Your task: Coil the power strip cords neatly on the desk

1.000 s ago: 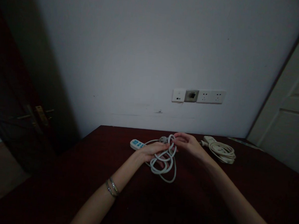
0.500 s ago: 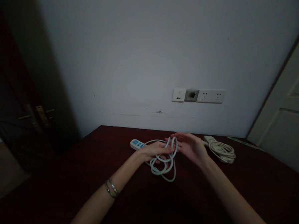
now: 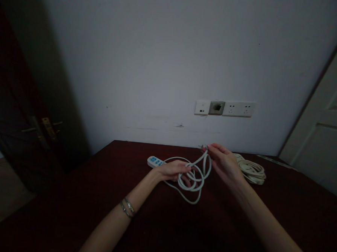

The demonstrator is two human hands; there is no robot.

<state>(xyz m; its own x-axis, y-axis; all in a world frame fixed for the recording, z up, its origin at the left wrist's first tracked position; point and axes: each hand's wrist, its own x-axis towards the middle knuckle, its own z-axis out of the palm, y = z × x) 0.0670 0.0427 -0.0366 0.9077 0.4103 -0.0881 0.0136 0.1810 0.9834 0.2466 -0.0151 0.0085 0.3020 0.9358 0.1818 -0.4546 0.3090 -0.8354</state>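
In the head view, my left hand (image 3: pixel 174 169) grips a coiled white power cord (image 3: pixel 199 183) above the table, with loops hanging past its fingers. My right hand (image 3: pixel 222 158) pinches the cord's plug end (image 3: pixel 204 148), whose metal prongs point left; the fingers partly hide the plug. From the coil the cord runs back to a white power strip (image 3: pixel 154 161) with blue sockets, lying on the table behind my left hand. One loose loop droops below the coil.
A second, cream power strip with its cord wound up (image 3: pixel 252 171) lies on the dark red table (image 3: pixel 130 199), right of my right hand. Wall sockets (image 3: pixel 237 109) sit above the table's back edge. Doors stand at the left (image 3: pixel 22 107) and right (image 3: pixel 325 149).
My right hand has moved slightly up and right, drawing the plug end up out of the coil. The loops have spread and shifted right. My left hand stays nearly in place.
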